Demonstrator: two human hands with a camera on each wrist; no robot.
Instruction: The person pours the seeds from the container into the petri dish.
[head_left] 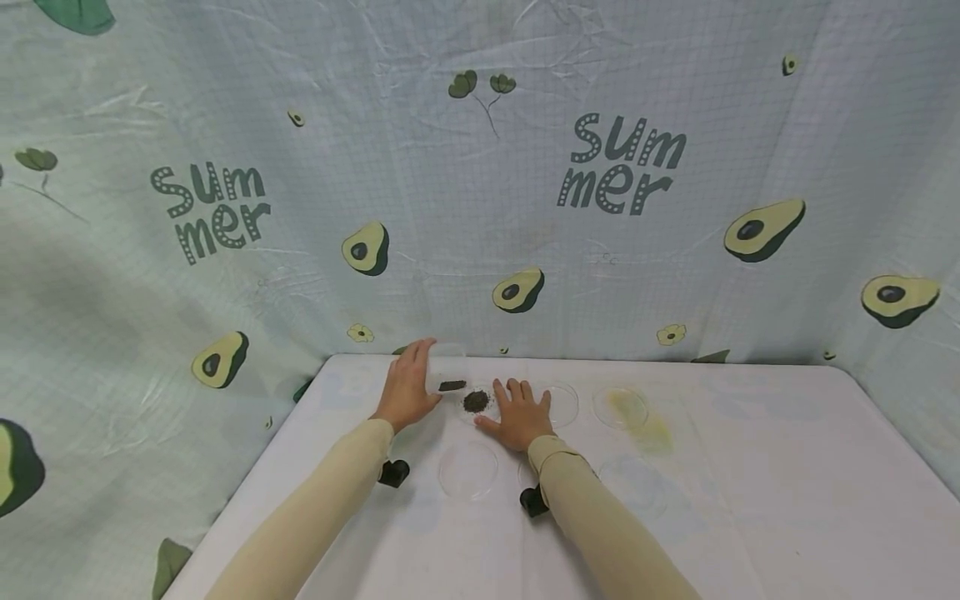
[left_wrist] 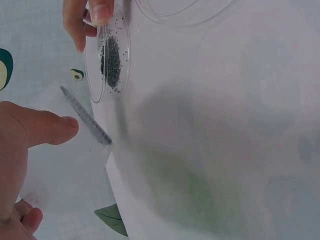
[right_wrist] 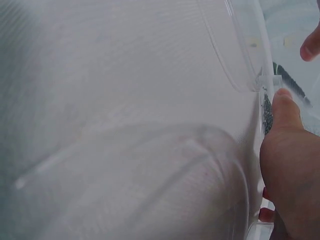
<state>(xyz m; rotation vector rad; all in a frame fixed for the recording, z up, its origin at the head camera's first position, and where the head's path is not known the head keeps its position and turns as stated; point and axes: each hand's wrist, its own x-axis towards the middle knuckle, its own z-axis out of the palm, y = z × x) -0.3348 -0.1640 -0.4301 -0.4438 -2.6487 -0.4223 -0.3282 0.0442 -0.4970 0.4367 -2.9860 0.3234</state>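
Note:
Near the table's far edge my left hand [head_left: 408, 387] grips a clear bag [head_left: 447, 362], its thumb on one side and fingers on the other. Dark granules [left_wrist: 87, 119] lie in a narrow strip along the bag's lower edge. Just right of it a clear petri dish [left_wrist: 127, 70] stands on the table with a heap of dark granules [head_left: 476, 402] inside. My right hand [head_left: 519, 414] holds this dish at its right rim with thumb and forefinger, while its other fingers spread to the right. In the right wrist view the bag is partly hidden.
More clear dishes stand on the white table: one [head_left: 467, 471] nearer me, one [head_left: 576, 406] beside the right hand, one [head_left: 621, 390] farther right. A yellow-green patch [head_left: 654, 433] marks the table. The printed curtain [head_left: 450, 183] rises behind the far edge.

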